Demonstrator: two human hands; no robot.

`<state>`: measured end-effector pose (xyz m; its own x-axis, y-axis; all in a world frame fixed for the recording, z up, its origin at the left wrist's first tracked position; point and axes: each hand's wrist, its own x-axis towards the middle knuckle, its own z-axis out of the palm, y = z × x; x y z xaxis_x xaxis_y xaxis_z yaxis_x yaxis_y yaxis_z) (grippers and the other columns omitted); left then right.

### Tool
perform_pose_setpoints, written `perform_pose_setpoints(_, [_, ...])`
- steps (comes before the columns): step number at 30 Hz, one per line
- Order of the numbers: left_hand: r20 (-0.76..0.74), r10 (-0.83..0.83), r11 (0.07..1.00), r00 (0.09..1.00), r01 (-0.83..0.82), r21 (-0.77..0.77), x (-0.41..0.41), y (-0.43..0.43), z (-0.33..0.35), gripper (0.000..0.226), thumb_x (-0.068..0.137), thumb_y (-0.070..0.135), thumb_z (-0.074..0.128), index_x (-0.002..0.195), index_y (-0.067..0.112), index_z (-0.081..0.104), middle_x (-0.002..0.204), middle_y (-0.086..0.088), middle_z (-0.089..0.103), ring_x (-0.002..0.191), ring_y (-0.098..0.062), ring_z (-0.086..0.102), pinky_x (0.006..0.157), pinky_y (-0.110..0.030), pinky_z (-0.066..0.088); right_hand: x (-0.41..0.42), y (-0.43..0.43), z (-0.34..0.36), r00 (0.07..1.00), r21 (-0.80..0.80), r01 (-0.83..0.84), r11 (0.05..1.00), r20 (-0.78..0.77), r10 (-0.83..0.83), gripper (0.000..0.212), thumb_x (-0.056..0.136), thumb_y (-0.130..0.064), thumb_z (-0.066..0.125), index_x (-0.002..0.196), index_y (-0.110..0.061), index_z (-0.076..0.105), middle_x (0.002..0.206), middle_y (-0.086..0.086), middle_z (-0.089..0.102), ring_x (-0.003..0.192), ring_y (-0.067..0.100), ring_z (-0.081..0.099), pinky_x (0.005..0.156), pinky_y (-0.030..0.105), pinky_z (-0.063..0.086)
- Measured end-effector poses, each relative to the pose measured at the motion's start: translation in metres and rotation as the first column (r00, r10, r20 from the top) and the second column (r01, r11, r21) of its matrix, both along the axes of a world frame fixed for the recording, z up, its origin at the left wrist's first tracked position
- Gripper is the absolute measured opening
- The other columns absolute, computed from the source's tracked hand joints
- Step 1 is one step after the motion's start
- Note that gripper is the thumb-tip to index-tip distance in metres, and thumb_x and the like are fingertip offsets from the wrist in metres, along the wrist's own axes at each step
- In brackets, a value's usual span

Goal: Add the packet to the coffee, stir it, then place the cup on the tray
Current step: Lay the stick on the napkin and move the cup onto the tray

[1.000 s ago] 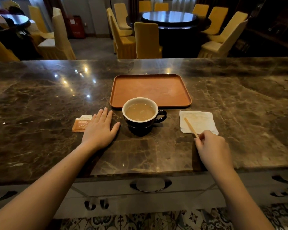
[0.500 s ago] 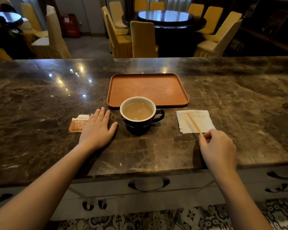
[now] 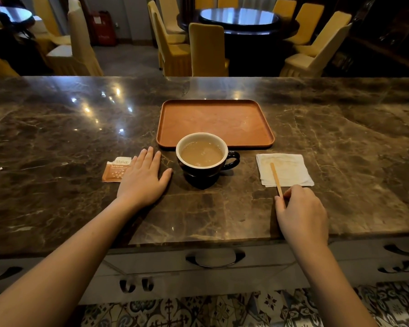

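Head view. Left hand (image 3: 142, 179) lies flat and spread on the tabletop (image 3: 57, 142), holding nothing; the packet (image 3: 115, 170) is partly under its outer edge, torn top showing. Cup (image 3: 202, 159) stands just beside the thumb, apart from it, full of milky coffee, handle turned toward the right hand (image 3: 301, 213). That hand is curled, fingertips pinching the near end of the stirrer (image 3: 276, 178), whose far end rests on the napkin (image 3: 284, 169). Tray (image 3: 172, 114) sits just beyond the cup, bare.

Handling, judged: cup ceramic, heavyish, fragile, liquid near the rim, so take the handle and lift level. Stirrer light and stiff. Packet limp and slick.
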<state>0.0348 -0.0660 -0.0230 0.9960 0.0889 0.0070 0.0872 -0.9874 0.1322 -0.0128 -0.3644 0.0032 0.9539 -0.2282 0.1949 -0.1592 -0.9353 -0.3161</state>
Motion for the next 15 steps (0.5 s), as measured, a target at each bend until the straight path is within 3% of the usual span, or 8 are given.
perform_pose_setpoints(4, [0.012, -0.007, 1.000, 1.000, 0.007, -0.010, -0.002, -0.001, 0.000, 0.067, 0.093, 0.053, 0.021, 0.147, 0.015, 0.008, 0.158, -0.007, 0.003, 0.145, -0.019, 0.000, 0.117, -0.035, 0.002, 0.000, 0.000, 0.004, 0.991, -0.010, -0.120, 0.993, 0.057, 0.120, 0.030, 0.087, -0.027, 0.056, 0.108, -0.006, 0.053, 0.103, 0.013, 0.055, 0.093, 0.026, 0.050, 0.070, 0.032, 0.037])
perform_pose_setpoints(9, [0.011, -0.003, 1.000, 1.000, 0.003, -0.007, -0.003, -0.001, 0.002, 0.067, 0.093, 0.053, 0.020, 0.147, 0.015, 0.008, 0.158, -0.007, 0.003, 0.145, -0.019, -0.001, 0.117, -0.035, 0.001, 0.025, 0.013, 0.022, 0.910, 0.109, -0.400, 0.910, 0.164, 0.381, 0.041, 0.091, -0.032, 0.049, 0.127, -0.013, 0.048, 0.118, 0.009, 0.056, 0.108, 0.023, 0.050, 0.084, 0.031, 0.041])
perform_pose_setpoints(12, [0.004, -0.004, 1.000, 1.000, 0.004, -0.009, -0.003, -0.002, 0.003, 0.067, 0.093, 0.053, 0.020, 0.147, 0.015, 0.007, 0.158, -0.007, 0.002, 0.145, -0.018, -0.001, 0.116, -0.035, 0.000, 0.053, 0.028, 0.034, 0.872, 0.229, -0.488, 0.842, 0.091, 0.480, 0.045, 0.094, -0.034, 0.041, 0.135, -0.017, 0.039, 0.132, 0.005, 0.048, 0.120, 0.019, 0.043, 0.092, 0.027, 0.034])
perform_pose_setpoints(15, [0.002, -0.004, 1.000, 1.000, 0.004, -0.011, -0.002, -0.002, 0.004, 0.067, 0.093, 0.053, 0.020, 0.147, 0.016, 0.007, 0.158, -0.006, 0.002, 0.145, -0.018, -0.001, 0.116, -0.034, 0.000, 0.074, 0.041, 0.038, 0.801, 0.395, -0.543, 0.741, -0.019, 0.598, 0.034, 0.096, -0.028, 0.037, 0.124, -0.016, 0.051, 0.124, 0.005, 0.055, 0.109, 0.013, 0.047, 0.087, 0.024, 0.034])
